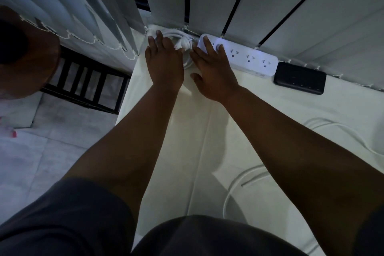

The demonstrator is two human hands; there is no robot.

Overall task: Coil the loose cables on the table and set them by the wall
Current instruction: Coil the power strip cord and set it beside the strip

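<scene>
A white power strip [249, 58] lies along the blinds at the table's far edge. Its coiled white cable [178, 36] sits in the far left corner. My left hand [164, 62] lies flat on the coil, fingers straight. My right hand [212, 68] rests with straight fingers on the left end of the power strip. A loose white cable [234, 189] loops over the white table [187, 151] near my body, and another loose white cable [340, 129] curves at the right.
A black box [300, 80] lies right of the power strip against the vertical blinds [228, 2]. Left of the table stand a dark slatted rack [87, 83] and a brown round object [25, 54] over a tiled floor.
</scene>
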